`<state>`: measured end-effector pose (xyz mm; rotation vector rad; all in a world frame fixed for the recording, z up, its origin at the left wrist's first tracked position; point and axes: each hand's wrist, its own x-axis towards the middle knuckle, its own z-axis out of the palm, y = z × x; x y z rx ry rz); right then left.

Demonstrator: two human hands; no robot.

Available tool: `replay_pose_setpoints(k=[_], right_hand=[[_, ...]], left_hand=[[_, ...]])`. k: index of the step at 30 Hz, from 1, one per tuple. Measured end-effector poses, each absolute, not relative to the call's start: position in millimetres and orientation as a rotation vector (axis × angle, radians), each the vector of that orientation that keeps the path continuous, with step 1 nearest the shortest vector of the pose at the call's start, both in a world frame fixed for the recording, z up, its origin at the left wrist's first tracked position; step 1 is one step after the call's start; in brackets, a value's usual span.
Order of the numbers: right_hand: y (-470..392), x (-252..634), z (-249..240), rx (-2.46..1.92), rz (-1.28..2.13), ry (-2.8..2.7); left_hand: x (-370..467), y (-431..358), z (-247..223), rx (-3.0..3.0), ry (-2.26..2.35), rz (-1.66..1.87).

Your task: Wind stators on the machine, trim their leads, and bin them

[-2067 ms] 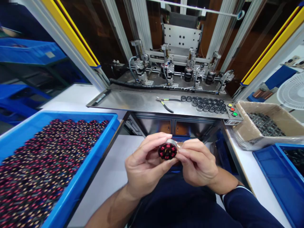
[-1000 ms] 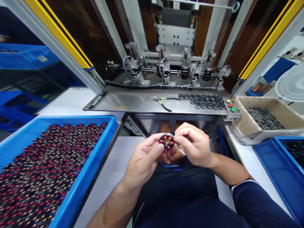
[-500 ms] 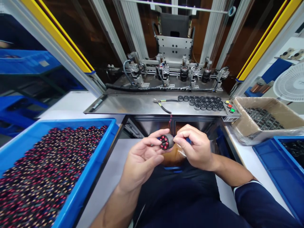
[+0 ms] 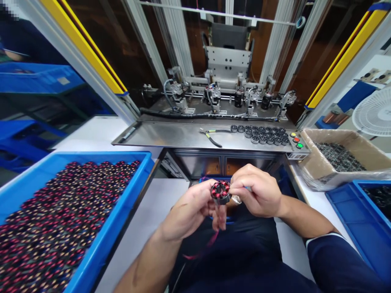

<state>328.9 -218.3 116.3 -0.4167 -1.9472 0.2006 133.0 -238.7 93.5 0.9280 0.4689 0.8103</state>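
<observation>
My left hand (image 4: 195,207) grips a motor stator (image 4: 220,193), a small dark ring with red wire windings on its inner teeth. The wound face of the stator is turned up towards me. At the stator's right rim my right hand (image 4: 256,189) is closed in a pinch, thumb against forefinger. Whatever lies between those fingertips is too small to make out. A blurred reddish strand (image 4: 211,241) shows below the left hand, over my lap. Cutting pliers (image 4: 210,136) with black and yellow handles lie on the metal ledge (image 4: 165,134) beyond my hands.
Rows of black stator cores (image 4: 269,134) stand on the ledge beside coloured push buttons (image 4: 296,140). At left is a blue bin (image 4: 146,162) full of wound stators. A cardboard box (image 4: 324,173) of parts and another blue bin (image 4: 345,211) are at right. Behind stands a machine (image 4: 229,61).
The stator has been turned from sideways to face up and sits slightly lower. My right hand has shifted a little right and down, still pinched at its rim. The view has shifted slightly.
</observation>
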Motion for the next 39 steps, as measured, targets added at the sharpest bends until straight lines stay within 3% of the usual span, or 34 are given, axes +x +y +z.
replay_pose_setpoints(k=[5,11,16,19,25,39], right_hand=[[-220,335,118,-0.416,0.074,-2.002],[-227,329,115,-0.519,0.170,-1.901],[-229,317,105,-0.595,0.386,-1.680],[-231,311,95,-0.671,0.709,-1.524],[-230,305,78,-0.703,1.353,-1.201],[-231,303,79,-0.711,1.480,-1.078]], left_hand=[[133,-239,93,0.915,0.492,0.841],[142,-243,91,1.078,0.512,1.119],[146,-248,77,1.482,0.740,1.623],[145,-249,67,1.665,0.790,1.788],[138,-249,62,1.905,0.913,1.772],[134,-250,58,1.914,0.993,1.716]])
